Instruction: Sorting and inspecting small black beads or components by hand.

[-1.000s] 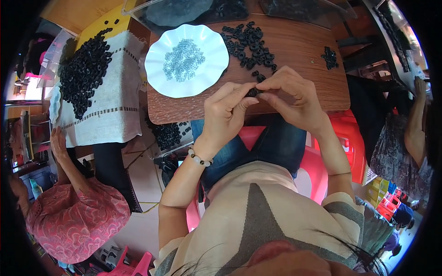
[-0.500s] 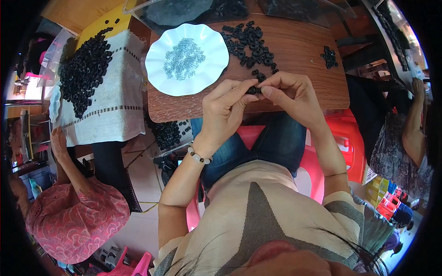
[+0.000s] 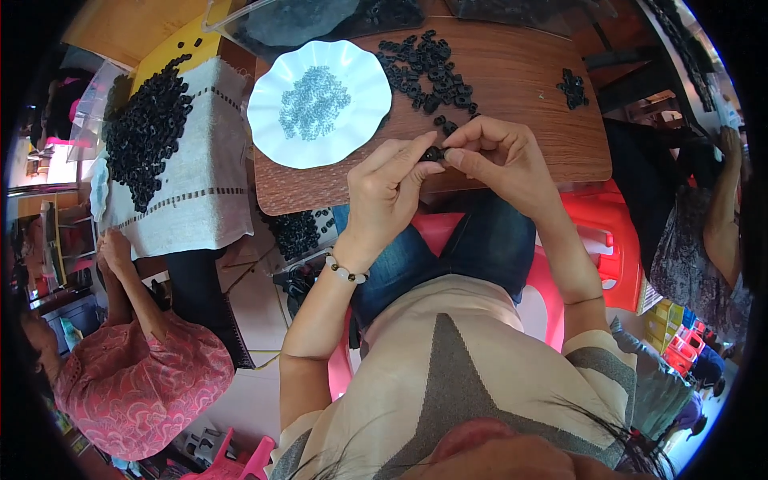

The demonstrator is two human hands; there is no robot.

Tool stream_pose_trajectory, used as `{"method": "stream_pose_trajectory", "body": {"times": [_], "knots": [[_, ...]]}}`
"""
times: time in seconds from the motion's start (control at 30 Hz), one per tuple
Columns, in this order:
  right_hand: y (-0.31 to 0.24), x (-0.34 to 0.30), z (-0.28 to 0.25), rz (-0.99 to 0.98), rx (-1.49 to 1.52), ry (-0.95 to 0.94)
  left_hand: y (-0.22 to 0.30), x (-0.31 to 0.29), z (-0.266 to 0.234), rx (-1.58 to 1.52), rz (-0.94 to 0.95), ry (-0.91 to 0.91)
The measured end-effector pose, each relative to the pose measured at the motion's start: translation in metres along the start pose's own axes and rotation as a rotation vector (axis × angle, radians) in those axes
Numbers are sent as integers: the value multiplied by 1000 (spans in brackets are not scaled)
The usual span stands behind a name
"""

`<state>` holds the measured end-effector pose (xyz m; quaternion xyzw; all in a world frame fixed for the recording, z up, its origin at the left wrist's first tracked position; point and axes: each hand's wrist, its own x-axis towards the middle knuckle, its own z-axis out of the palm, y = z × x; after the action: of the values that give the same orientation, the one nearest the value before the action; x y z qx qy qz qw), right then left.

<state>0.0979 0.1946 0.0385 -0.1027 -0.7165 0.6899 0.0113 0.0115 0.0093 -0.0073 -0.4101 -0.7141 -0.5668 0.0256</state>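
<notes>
My left hand (image 3: 382,188), with a beaded bracelet at the wrist, pinches a small round black part (image 3: 433,154) between thumb and fingers above the table's near edge. My right hand (image 3: 512,164) meets it from the right, thumb and index fingertip pressed together against the part's side. Anything tiny between those right fingertips is too small to make out. Just beyond my hands lies a loose heap of similar black parts (image 3: 432,72). Left of them, a white wavy-edged plate (image 3: 268,132) carries a spread of small clear, greyish pieces (image 3: 314,104).
The brown wooden table (image 3: 512,76) also bears a small black cluster (image 3: 573,90) at right. Clear bins (image 3: 320,24) stand at the back. Another table with a pale cloth (image 3: 212,160) holds a large black pile (image 3: 148,132). People sit on both sides; red stools (image 3: 592,232) stand nearby.
My fingertips and the black part have shifted slightly left, and the part's round face now shows more. The person at left has brought their hands together below the cloth's edge.
</notes>
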Motion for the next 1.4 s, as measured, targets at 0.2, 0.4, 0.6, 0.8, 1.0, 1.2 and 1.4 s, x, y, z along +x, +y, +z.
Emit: {"method": "stream_pose_trajectory", "body": {"times": [0.2,0.4,0.6,0.8,1.0,1.2,1.4], "knots": [[7,0,3,-84,71,37,-1,-1,0,25,-51,-4],[6,0,5,-69,45,72,-6,-1,1,29,12,-3],[8,-1,4,-37,-64,89,-8,-1,2,23,28,-21],[23,0,8,-206,-158,138,-10,-4,5,80,60,-36],[22,-1,5,-184,-287,111,-10,-6,5,140,114,-62],[18,-9,4,-179,-311,56,-2,-6,6,221,199,-103],[16,-2,-5,-11,53,-38,-5,-7,10,62,53,-46]]}}
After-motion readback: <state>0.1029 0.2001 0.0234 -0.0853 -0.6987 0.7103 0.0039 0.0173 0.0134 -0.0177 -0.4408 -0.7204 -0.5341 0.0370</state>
